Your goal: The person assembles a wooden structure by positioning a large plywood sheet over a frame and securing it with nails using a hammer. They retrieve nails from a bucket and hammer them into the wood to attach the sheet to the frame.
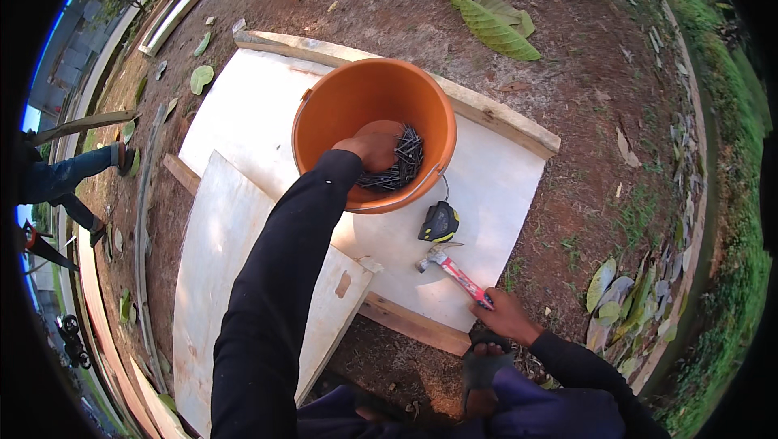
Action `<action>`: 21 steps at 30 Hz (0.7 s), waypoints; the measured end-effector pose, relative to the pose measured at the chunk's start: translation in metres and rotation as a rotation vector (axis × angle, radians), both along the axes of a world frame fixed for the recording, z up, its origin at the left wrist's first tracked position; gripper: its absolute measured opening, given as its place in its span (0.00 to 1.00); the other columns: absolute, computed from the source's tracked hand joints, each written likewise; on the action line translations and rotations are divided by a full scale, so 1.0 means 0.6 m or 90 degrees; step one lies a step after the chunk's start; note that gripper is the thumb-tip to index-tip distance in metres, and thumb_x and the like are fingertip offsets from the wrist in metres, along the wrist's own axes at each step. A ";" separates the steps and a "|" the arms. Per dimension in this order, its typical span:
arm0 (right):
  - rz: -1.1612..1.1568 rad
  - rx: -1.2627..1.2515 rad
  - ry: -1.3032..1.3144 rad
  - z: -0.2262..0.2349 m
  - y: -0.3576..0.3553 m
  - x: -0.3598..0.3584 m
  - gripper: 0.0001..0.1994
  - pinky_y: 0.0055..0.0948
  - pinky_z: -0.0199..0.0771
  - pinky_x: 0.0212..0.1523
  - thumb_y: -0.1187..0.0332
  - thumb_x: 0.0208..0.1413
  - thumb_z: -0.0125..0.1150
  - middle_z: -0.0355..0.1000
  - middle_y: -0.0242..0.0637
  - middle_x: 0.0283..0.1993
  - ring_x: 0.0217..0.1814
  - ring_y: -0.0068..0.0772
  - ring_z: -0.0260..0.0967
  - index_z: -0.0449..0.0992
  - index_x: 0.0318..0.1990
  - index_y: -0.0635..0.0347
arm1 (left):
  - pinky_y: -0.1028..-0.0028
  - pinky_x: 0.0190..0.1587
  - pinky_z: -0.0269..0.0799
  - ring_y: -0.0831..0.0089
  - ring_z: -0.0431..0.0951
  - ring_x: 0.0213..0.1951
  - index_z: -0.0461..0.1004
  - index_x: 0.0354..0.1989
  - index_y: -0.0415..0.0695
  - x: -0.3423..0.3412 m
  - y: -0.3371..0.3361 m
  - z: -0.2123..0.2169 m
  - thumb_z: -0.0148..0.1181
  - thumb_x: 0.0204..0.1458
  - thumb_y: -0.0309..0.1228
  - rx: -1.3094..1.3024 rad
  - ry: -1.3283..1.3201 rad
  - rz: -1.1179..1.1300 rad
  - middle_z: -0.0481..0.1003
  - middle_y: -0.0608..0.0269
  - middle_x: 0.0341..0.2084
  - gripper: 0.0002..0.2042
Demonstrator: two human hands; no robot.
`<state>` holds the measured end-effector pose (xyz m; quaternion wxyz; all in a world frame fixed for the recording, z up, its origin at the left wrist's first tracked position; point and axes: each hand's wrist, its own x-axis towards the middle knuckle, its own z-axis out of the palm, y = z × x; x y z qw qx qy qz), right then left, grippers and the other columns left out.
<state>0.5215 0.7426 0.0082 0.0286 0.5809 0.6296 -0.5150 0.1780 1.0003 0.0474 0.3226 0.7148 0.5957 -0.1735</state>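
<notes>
Bare brown soil (583, 74) forms the site. On it lies a large pale panel (498, 196), bathed in bright light at its left part. A second pale panel (231, 232) overlaps the first at its left and near side, set at an angle to it. A length of timber (502, 119) runs along the far edge of the first panel; a shorter timber piece (413, 324) shows at the near edge. At the far left, the legs of another person (69, 175) are visible, well apart from the work.

An orange bucket (348, 98) with a wire handle stands upright on the first panel, toward its far edge. Broad green leaves (494, 29) lie on the soil beyond.

A hammer (459, 274) with a red handle is at the panel's near right part, its head over the panel. The right hand (509, 317) has its fingers closed around the handle end. The left hand (375, 147) is inside the bucket; its fingers are largely hidden, and whether they are clenched or released cannot be told. A black and yellow tape measure (438, 222) lies between bucket and hammer. Loose dark nails (408, 162) are heaped in the bucket's bottom, beside the left hand.
</notes>
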 end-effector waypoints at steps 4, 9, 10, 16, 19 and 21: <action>0.014 0.043 -0.026 -0.014 -0.016 0.011 0.21 0.49 0.72 0.44 0.53 0.58 0.64 0.76 0.57 0.36 0.41 0.58 0.75 0.78 0.38 0.68 | 0.63 0.55 0.72 0.62 0.80 0.50 0.77 0.58 0.46 0.001 -0.011 0.042 0.56 0.65 0.33 0.033 -0.186 0.053 0.80 0.55 0.47 0.15; 0.008 0.010 -0.019 0.018 -0.010 -0.009 0.22 0.49 0.72 0.45 0.52 0.59 0.63 0.76 0.58 0.37 0.42 0.56 0.76 0.77 0.41 0.69 | 0.69 0.43 0.77 0.73 0.80 0.38 0.75 0.55 0.37 -0.036 -0.004 0.089 0.55 0.68 0.32 -0.131 -0.406 0.293 0.80 0.63 0.35 0.14; 0.010 0.013 -0.019 0.019 -0.011 -0.009 0.23 0.49 0.73 0.45 0.52 0.60 0.63 0.76 0.58 0.37 0.42 0.57 0.76 0.76 0.42 0.69 | 0.70 0.42 0.77 0.74 0.80 0.38 0.75 0.54 0.37 -0.033 -0.010 0.103 0.54 0.68 0.32 -0.128 -0.424 0.314 0.79 0.63 0.34 0.13; 0.044 0.029 -0.015 0.025 -0.014 -0.025 0.23 0.48 0.75 0.41 0.52 0.60 0.62 0.78 0.57 0.35 0.38 0.56 0.78 0.76 0.44 0.70 | 0.73 0.41 0.79 0.76 0.78 0.36 0.75 0.53 0.36 -0.051 -0.038 0.134 0.50 0.70 0.31 -0.143 -0.552 0.388 0.77 0.65 0.34 0.12; 0.062 0.037 -0.020 0.020 -0.021 -0.032 0.24 0.49 0.76 0.40 0.51 0.60 0.61 0.78 0.56 0.32 0.36 0.56 0.79 0.76 0.44 0.70 | 0.74 0.42 0.80 0.78 0.78 0.35 0.75 0.56 0.37 -0.061 -0.045 0.132 0.50 0.70 0.31 -0.166 -0.592 0.398 0.78 0.65 0.36 0.14; 0.078 0.044 -0.030 0.023 -0.026 -0.035 0.24 0.50 0.77 0.39 0.51 0.60 0.61 0.78 0.55 0.31 0.34 0.56 0.79 0.76 0.44 0.69 | 0.74 0.43 0.80 0.78 0.77 0.34 0.74 0.59 0.37 -0.072 -0.041 0.124 0.49 0.70 0.29 -0.175 -0.574 0.378 0.78 0.65 0.36 0.14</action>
